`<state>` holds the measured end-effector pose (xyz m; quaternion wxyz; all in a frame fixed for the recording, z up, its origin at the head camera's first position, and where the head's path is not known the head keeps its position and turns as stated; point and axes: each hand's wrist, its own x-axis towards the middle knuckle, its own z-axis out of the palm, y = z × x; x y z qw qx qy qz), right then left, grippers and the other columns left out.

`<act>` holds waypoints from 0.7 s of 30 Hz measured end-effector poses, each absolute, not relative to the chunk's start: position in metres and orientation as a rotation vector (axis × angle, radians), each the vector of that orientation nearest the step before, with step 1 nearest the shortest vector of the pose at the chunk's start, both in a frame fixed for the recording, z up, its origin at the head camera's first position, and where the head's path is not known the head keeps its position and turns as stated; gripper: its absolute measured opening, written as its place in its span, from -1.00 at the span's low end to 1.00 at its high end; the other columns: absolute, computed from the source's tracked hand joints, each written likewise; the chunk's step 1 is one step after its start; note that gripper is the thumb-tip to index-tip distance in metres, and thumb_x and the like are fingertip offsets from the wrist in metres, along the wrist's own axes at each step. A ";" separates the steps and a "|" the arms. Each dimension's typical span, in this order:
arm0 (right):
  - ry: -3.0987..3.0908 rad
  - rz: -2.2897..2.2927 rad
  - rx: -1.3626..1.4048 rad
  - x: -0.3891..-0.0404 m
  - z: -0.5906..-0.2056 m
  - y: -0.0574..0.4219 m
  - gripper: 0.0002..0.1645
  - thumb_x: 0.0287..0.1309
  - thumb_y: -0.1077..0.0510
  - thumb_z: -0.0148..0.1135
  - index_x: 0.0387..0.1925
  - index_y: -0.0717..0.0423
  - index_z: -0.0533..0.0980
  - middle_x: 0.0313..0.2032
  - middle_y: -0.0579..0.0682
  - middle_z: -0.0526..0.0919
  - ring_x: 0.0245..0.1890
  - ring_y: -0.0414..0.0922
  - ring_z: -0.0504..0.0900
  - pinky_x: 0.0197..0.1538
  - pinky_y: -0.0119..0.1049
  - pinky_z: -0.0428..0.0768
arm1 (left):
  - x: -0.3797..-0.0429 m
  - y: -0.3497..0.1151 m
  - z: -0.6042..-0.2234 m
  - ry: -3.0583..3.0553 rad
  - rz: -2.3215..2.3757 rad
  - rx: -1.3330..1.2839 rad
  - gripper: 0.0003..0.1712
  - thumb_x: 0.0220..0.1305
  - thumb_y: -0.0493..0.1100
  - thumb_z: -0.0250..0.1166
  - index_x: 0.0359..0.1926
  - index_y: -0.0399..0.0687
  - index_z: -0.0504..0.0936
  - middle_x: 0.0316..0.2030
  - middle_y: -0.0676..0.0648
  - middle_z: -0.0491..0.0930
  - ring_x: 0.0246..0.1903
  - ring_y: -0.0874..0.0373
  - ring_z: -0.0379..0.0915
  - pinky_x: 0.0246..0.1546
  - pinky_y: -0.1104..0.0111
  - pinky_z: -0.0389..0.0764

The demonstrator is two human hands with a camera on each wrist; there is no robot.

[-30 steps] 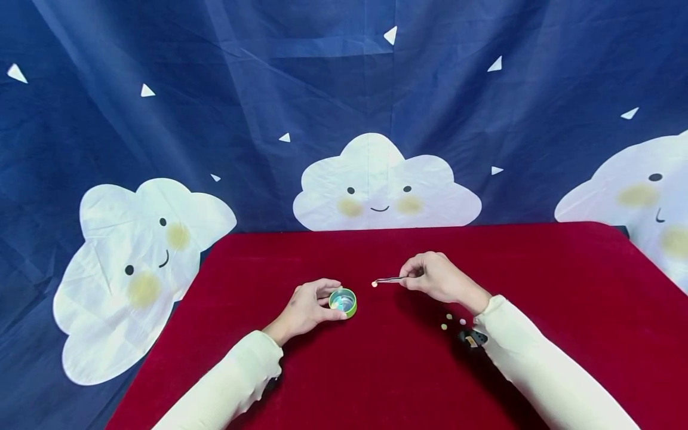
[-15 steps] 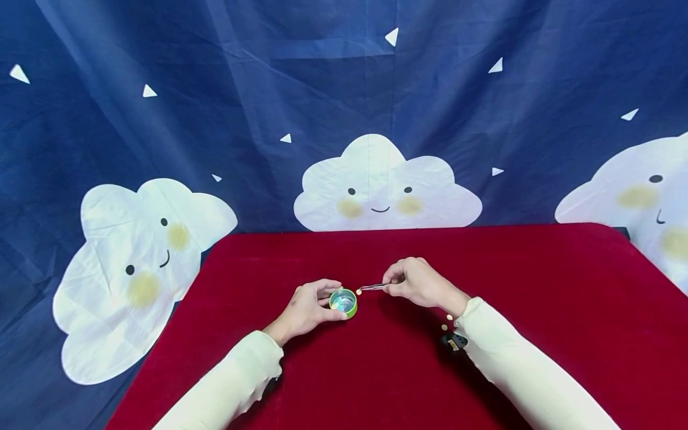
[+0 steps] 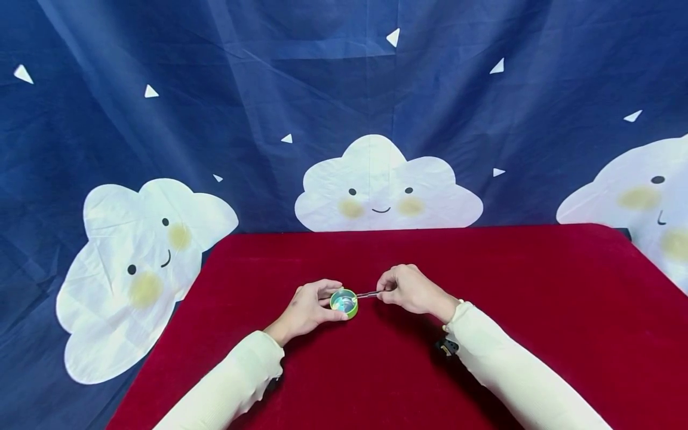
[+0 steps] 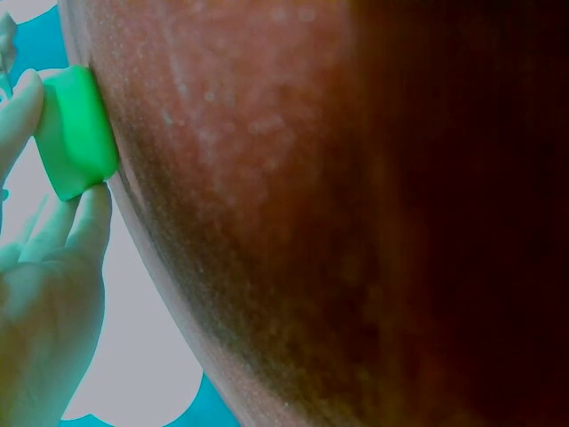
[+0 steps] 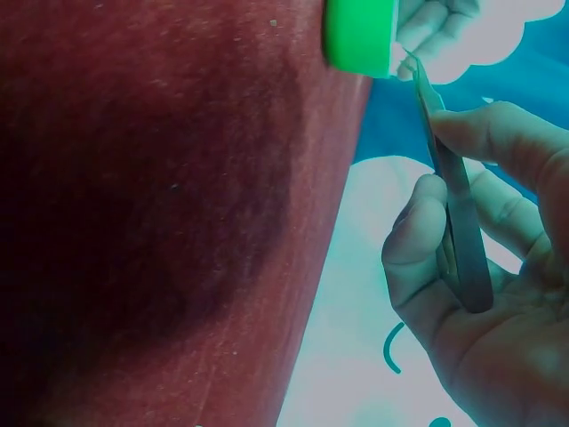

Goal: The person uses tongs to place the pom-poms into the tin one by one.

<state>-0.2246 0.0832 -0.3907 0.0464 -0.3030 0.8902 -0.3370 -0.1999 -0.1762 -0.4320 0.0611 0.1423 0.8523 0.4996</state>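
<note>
A small round green tin [image 3: 350, 312] with a shiny inside stands on the red cloth, and my left hand [image 3: 303, 309] holds it between thumb and fingers. In the left wrist view, the thumb and fingertips press the sides of the green tin [image 4: 78, 133]. My right hand [image 3: 414, 291] pinches metal tweezers [image 3: 368, 294], whose tips reach over the tin's right rim. The right wrist view shows the tweezers [image 5: 460, 222] between thumb and fingers, their tips beside the rim of the tin [image 5: 360, 36]. A small pale piece appears at the tips, too small to make out clearly.
Red velvety cloth [image 3: 344, 382] covers the table. A dark wrist device [image 3: 447, 346] hangs under the right sleeve. Behind the table hangs a blue curtain [image 3: 258, 119] with smiling white clouds.
My right hand has moved left and slightly nearer, bringing the tweezers and small pale piece from beside the tin to over its rim. The loose pieces on the cloth are now hidden. My left hand stays put.
</note>
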 end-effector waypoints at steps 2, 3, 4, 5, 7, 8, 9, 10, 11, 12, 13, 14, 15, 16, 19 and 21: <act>2.720 -1.021 -0.927 -0.224 -0.391 0.085 -0.93 0.11 0.29 0.43 -0.44 0.08 0.72 -0.58 -0.27 0.57 -0.42 -0.22 0.45 -0.33 -0.38 0.50 | -0.200 -0.176 -0.432 2.584 1.505 0.439 -0.27 -0.08 -0.29 0.63 0.17 -0.34 0.57 0.08 -0.20 0.64 0.02 -0.07 0.64 0.05 0.26 0.64; 2.721 -1.020 -0.922 -0.224 -0.391 0.087 -0.93 0.11 0.29 0.43 -0.44 0.08 0.72 -0.58 -0.28 0.57 -0.42 -0.22 0.45 -0.33 -0.38 0.50 | -0.200 -0.176 -0.432 2.585 1.504 0.441 -0.27 -0.08 -0.29 0.63 0.17 -0.33 0.57 0.08 -0.20 0.64 0.03 -0.07 0.63 0.05 0.26 0.65; 2.724 -1.018 -0.921 -0.224 -0.391 0.088 -0.93 0.11 0.29 0.43 -0.44 0.08 0.72 -0.58 -0.27 0.57 -0.42 -0.22 0.45 -0.33 -0.38 0.50 | -0.200 -0.176 -0.432 2.585 1.501 0.440 -0.27 -0.08 -0.29 0.63 0.17 -0.33 0.57 0.08 -0.20 0.64 0.03 -0.07 0.63 0.05 0.26 0.64; 2.726 -1.020 -0.916 -0.223 -0.391 0.089 -0.93 0.11 0.28 0.43 -0.45 0.07 0.72 -0.57 -0.27 0.58 -0.42 -0.22 0.45 -0.33 -0.38 0.50 | -0.200 -0.176 -0.433 2.584 1.503 0.440 -0.27 -0.08 -0.29 0.63 0.17 -0.33 0.57 0.07 -0.20 0.64 0.03 -0.07 0.63 0.05 0.26 0.64; 2.729 -1.026 -0.906 -0.223 -0.390 0.092 -0.93 0.11 0.28 0.43 -0.45 0.08 0.72 -0.56 -0.26 0.58 -0.42 -0.22 0.46 -0.33 -0.38 0.51 | -0.200 -0.176 -0.433 2.585 1.507 0.443 -0.27 -0.08 -0.30 0.62 0.17 -0.34 0.57 0.07 -0.22 0.64 0.03 -0.08 0.63 0.06 0.25 0.64; 2.730 -1.030 -0.899 -0.223 -0.390 0.094 -0.93 0.11 0.28 0.43 -0.45 0.08 0.72 -0.55 -0.26 0.59 -0.41 -0.22 0.47 -0.33 -0.38 0.52 | -0.200 -0.176 -0.434 2.581 1.510 0.442 -0.27 -0.08 -0.30 0.62 0.16 -0.34 0.57 0.07 -0.22 0.64 0.03 -0.08 0.63 0.06 0.24 0.64; 2.733 -1.029 -0.894 -0.223 -0.389 0.096 -0.93 0.11 0.28 0.43 -0.45 0.08 0.72 -0.54 -0.25 0.59 -0.41 -0.22 0.47 -0.32 -0.38 0.53 | -0.201 -0.177 -0.434 2.578 1.512 0.441 -0.28 -0.07 -0.30 0.62 0.16 -0.34 0.56 0.07 -0.23 0.64 0.04 -0.09 0.63 0.07 0.23 0.64; 2.736 -1.029 -0.890 -0.223 -0.389 0.098 -0.93 0.10 0.28 0.44 -0.45 0.07 0.72 -0.53 -0.25 0.59 -0.41 -0.21 0.47 -0.31 -0.37 0.53 | -0.201 -0.177 -0.434 2.577 1.516 0.444 -0.28 -0.07 -0.31 0.62 0.16 -0.35 0.56 0.06 -0.25 0.64 0.03 -0.10 0.63 0.07 0.22 0.64; 2.736 -1.031 -0.883 -0.223 -0.389 0.099 -0.93 0.10 0.28 0.44 -0.45 0.07 0.72 -0.53 -0.25 0.59 -0.41 -0.21 0.47 -0.31 -0.37 0.53 | -0.201 -0.177 -0.435 2.573 1.523 0.446 -0.28 -0.07 -0.32 0.62 0.16 -0.36 0.56 0.06 -0.26 0.64 0.03 -0.11 0.63 0.07 0.20 0.63; 2.734 -1.033 -0.878 -0.223 -0.388 0.101 -0.94 0.10 0.28 0.44 -0.44 0.08 0.73 -0.53 -0.25 0.60 -0.41 -0.21 0.47 -0.31 -0.36 0.53 | -0.201 -0.177 -0.435 2.571 1.528 0.448 -0.28 -0.07 -0.32 0.62 0.15 -0.37 0.56 0.06 -0.27 0.64 0.03 -0.12 0.63 0.07 0.19 0.63; 2.735 -1.034 -0.876 -0.223 -0.388 0.103 -0.94 0.10 0.28 0.44 -0.45 0.08 0.72 -0.53 -0.24 0.60 -0.40 -0.21 0.47 -0.30 -0.36 0.53 | -0.201 -0.178 -0.435 2.568 1.534 0.450 -0.29 -0.07 -0.33 0.61 0.15 -0.38 0.56 0.06 -0.28 0.64 0.03 -0.13 0.63 0.07 0.18 0.63; 2.735 -1.037 -0.875 -0.223 -0.388 0.104 -0.94 0.10 0.28 0.44 -0.45 0.08 0.72 -0.52 -0.24 0.60 -0.40 -0.21 0.47 -0.30 -0.35 0.53 | -0.201 -0.178 -0.435 2.565 1.540 0.447 -0.29 -0.08 -0.33 0.61 0.15 -0.38 0.56 0.05 -0.28 0.64 0.03 -0.13 0.63 0.07 0.18 0.63; 2.738 -1.038 -0.874 -0.223 -0.387 0.106 -0.94 0.10 0.27 0.45 -0.44 0.07 0.72 -0.52 -0.24 0.60 -0.40 -0.21 0.47 -0.30 -0.35 0.53 | -0.201 -0.178 -0.435 2.562 1.544 0.444 -0.29 -0.08 -0.34 0.61 0.14 -0.38 0.56 0.05 -0.28 0.64 0.02 -0.13 0.63 0.07 0.18 0.63; 2.738 -1.042 -0.869 -0.223 -0.387 0.108 -0.94 0.10 0.27 0.45 -0.44 0.07 0.72 -0.52 -0.24 0.60 -0.41 -0.20 0.47 -0.31 -0.35 0.52 | -0.201 -0.177 -0.435 2.558 1.548 0.438 -0.29 -0.08 -0.34 0.61 0.14 -0.37 0.56 0.05 -0.28 0.64 0.02 -0.13 0.63 0.07 0.18 0.63; 2.740 -1.054 -0.846 -0.223 -0.385 0.113 -0.94 0.09 0.28 0.45 -0.44 0.07 0.71 -0.53 -0.24 0.60 -0.42 -0.20 0.45 -0.33 -0.34 0.49 | -0.201 -0.176 -0.434 2.552 1.549 0.429 -0.30 -0.07 -0.33 0.61 0.14 -0.35 0.57 0.05 -0.27 0.64 0.03 -0.12 0.63 0.07 0.19 0.63; 2.743 -1.058 -0.823 -0.221 -0.384 0.117 -0.93 0.07 0.28 0.46 -0.44 0.06 0.71 -0.53 -0.24 0.60 -0.43 -0.19 0.44 -0.35 -0.34 0.48 | -0.200 -0.176 -0.434 2.550 1.547 0.430 -0.30 -0.07 -0.33 0.61 0.14 -0.35 0.57 0.05 -0.27 0.64 0.03 -0.12 0.63 0.07 0.19 0.64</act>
